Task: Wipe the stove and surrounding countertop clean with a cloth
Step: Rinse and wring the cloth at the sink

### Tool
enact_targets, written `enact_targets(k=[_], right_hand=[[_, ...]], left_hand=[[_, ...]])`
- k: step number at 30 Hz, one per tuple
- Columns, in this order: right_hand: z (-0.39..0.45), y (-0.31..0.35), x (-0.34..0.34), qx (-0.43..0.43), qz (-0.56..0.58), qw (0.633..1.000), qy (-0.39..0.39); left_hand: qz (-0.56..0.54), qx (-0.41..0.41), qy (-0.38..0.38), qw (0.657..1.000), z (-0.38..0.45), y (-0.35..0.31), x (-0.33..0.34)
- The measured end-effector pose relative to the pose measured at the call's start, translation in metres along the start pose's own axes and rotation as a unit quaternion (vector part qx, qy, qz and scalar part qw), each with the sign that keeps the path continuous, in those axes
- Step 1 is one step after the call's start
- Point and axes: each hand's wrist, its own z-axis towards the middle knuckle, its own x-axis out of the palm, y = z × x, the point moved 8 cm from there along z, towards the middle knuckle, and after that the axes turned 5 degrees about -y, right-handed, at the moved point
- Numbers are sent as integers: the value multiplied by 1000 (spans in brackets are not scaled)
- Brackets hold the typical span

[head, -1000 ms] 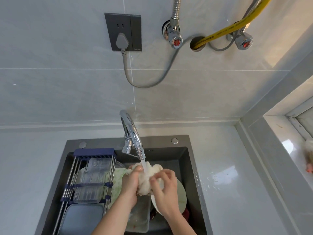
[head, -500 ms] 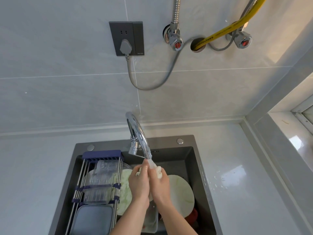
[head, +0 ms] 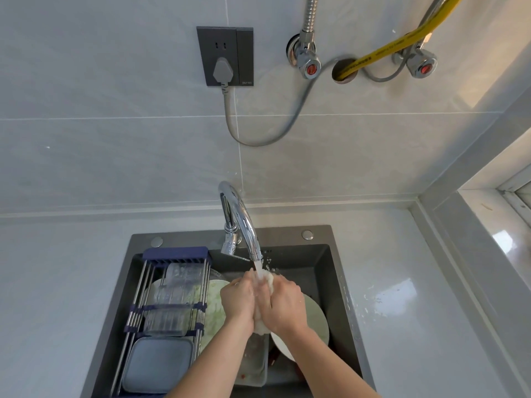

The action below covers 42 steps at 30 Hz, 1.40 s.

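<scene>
A wet white cloth [head: 267,280] is bunched between my two hands over the dark sink [head: 339,271]. My left hand [head: 240,300] grips it from the left and my right hand [head: 283,307] grips it from the right, palms pressed together. Only the cloth's top and a bit at the bottom [head: 260,326] show. Water runs from the chrome faucet [head: 244,225] straight onto the cloth. The stove is out of view. White countertop [head: 416,311] surrounds the sink.
A metal drying rack [head: 172,297] with clear containers spans the sink's left half. Dirty plates [head: 316,314] and a tray lie in the basin. Water drops lie on the counter at right. A socket [head: 225,56], valves and a yellow hose are on the tiled wall.
My hands have closed tighter round the cloth and pressed together under the water stream, hiding most of it. The camera view shifted slightly.
</scene>
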Motion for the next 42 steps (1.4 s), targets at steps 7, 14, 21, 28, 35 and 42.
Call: enact_targets(k=[7, 14, 21, 28, 35, 42], right_hand=[[0, -15, -12, 42, -97, 994, 8], [-12, -47, -40, 161, 54, 984, -47], [-23, -51, -55, 109, 147, 982, -36], [4, -26, -108, 101, 263, 957, -76], [24, -26, -130, 162, 369, 909, -110], [19, -38, -134, 156, 242, 954, -79]], left_hand=[[177, 1, 101, 979, 22, 6, 19], [-41, -81, 199, 976, 32, -66, 54], [241, 76, 201, 946, 2, -19, 32], [210, 144, 325, 911, -83, -11, 36], [411, 344, 261, 803, -108, -38, 34], [419, 455, 246, 746, -134, -113, 50]])
